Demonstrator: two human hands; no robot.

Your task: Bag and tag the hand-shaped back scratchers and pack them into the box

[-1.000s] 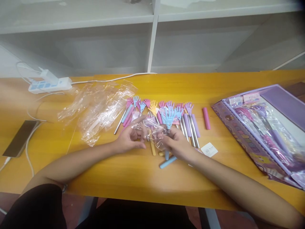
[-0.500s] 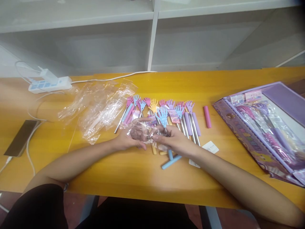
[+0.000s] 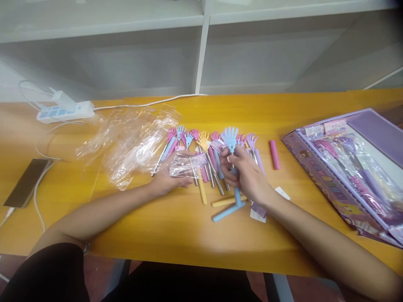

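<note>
My left hand (image 3: 166,177) is closed on a crumpled clear plastic bag (image 3: 184,165). In my right hand (image 3: 247,172) is a blue back scratcher (image 3: 230,138), gripped just below its hand-shaped head, its blue handle pointing down toward me. Beneath and behind both hands lie several more back scratchers with pink, blue, yellow and purple heads, such as a yellow one (image 3: 203,140). A loose blue tube (image 3: 225,213) lies below the handle of the held scratcher. Paper tags, one white (image 3: 258,215), are partly hidden by my right forearm.
A heap of clear plastic bags (image 3: 135,138) lies at the left. At the right stands an open purple box (image 3: 317,176) holding bagged scratchers. A pink tube (image 3: 274,154), a power strip (image 3: 66,111) and a dark phone-like slab (image 3: 27,182) with a cable also lie on the table.
My right hand has moved right with the blue back scratcher, away from the plastic bag. The bag stays in my left hand, which has barely moved.
</note>
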